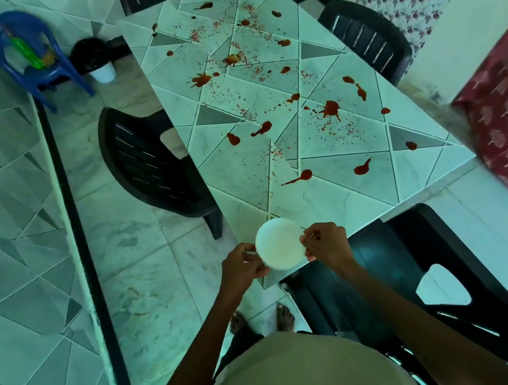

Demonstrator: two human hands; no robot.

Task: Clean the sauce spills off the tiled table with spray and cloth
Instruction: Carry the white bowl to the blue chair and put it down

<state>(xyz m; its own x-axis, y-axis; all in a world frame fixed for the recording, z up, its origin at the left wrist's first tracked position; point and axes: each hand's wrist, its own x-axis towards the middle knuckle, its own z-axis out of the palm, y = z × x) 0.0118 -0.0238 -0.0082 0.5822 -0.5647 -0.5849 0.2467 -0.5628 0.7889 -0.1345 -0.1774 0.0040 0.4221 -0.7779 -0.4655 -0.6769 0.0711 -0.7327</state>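
Item 1, desk (337, 201): one, rectangular, tiled in pale marbled triangles with a few grey ones. Its long axis runs away from the person, leaning toward the upper left of the view; the near corner lies under the hands

Item 2, sauce spills (330, 108): red, spread over nearly the whole desk top. Roughly twenty larger blots, with fine speckle between them too dense to count. Several blots trail thin tails; the one closest to the person drags its tail leftward

Item 3, white round dish (279, 243): one, held level over the near corner of the desk, open face up

Item 4, hands: two. Left hand (245, 262) pinches the dish rim on its left side, fingers curled. Right hand (324, 244) pinches the rim on the opposite side, likewise curled

Item 5, black plastic chairs (147, 167): four, one at each side of the desk

Item 6, small blue chair (34, 56): one, on the floor beyond the desk's left side, a green toy (25, 50) on its seat

Item 7, white pot (102, 71): one, beside the blue chair, dark contents
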